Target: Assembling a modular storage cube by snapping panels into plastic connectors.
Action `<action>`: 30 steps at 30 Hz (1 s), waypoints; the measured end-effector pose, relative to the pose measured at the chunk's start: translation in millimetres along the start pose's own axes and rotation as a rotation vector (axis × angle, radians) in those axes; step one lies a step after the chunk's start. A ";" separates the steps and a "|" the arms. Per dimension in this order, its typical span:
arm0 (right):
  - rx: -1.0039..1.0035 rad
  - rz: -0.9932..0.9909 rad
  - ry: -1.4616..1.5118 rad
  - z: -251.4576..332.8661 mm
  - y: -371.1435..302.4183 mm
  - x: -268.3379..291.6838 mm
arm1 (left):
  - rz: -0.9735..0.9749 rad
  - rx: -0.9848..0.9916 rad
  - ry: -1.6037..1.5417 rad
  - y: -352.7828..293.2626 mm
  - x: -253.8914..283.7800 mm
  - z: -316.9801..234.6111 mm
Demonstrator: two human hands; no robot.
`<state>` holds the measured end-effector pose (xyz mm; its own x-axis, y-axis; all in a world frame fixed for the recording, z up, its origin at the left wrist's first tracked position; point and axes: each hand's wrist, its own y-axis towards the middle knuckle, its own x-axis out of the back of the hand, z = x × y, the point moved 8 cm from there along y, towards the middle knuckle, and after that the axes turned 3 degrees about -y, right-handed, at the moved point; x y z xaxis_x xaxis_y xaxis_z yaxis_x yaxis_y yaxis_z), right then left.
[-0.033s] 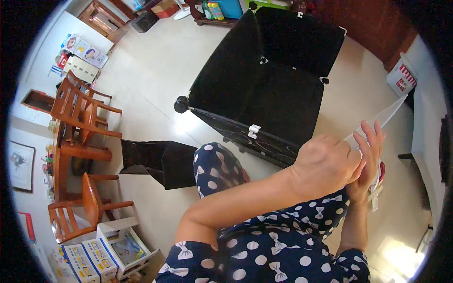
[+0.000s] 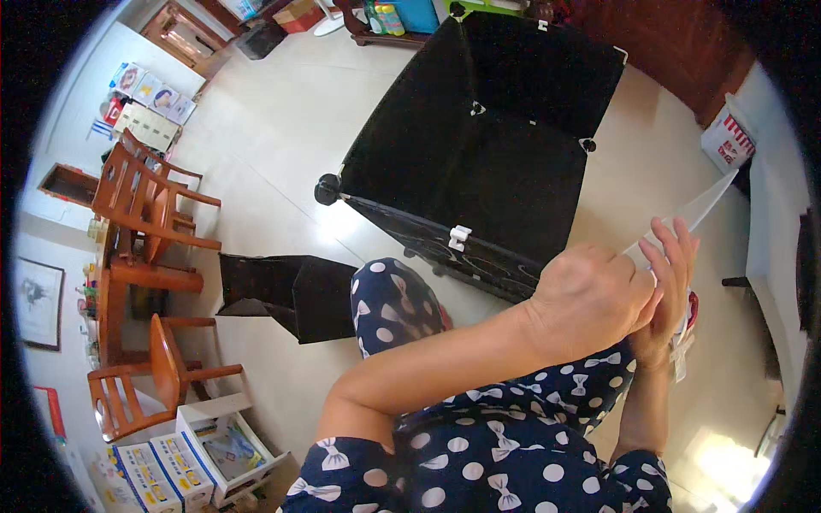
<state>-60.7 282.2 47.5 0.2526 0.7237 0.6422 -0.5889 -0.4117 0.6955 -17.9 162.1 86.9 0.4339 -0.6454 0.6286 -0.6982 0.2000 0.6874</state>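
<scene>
"Clear plastic, by its look: a thin, tapering sheet [image 2: 703, 205] near three o'clock. Anything changed?"
"Hardly; the pose matches, so work stands level."
"Grip?"
"Left hand [image 2: 590, 301] curled tight, right hand [image 2: 672, 286] with fingers extended; can't tell what either holds. The sheet's near end is hidden."

Pale, glossy tile floor [image 2: 282, 145] spreads around me, away from the brown wooden table [image 2: 154, 275]. Slatted wooden chairs [image 2: 167, 363] stand beside that table, and a framed picture [image 2: 38, 301] hangs on the white wall [image 2: 47, 239] behind it. Across the floor from the table I see dark reddish wood panelling [image 2: 667, 51] — and a glaring patch of light [image 2: 727, 466] on the tiles.
</scene>
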 end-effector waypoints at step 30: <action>0.352 0.126 0.368 158.0 32.9 -25.9 | -0.464 0.923 -0.318 -141.6 219.9 224.4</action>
<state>34.6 162.5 104.6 -0.1272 0.7770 0.6166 -0.2875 -0.6238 0.7268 48.6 -173.5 46.1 0.6914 -0.7038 0.1629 -0.7213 -0.6597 0.2111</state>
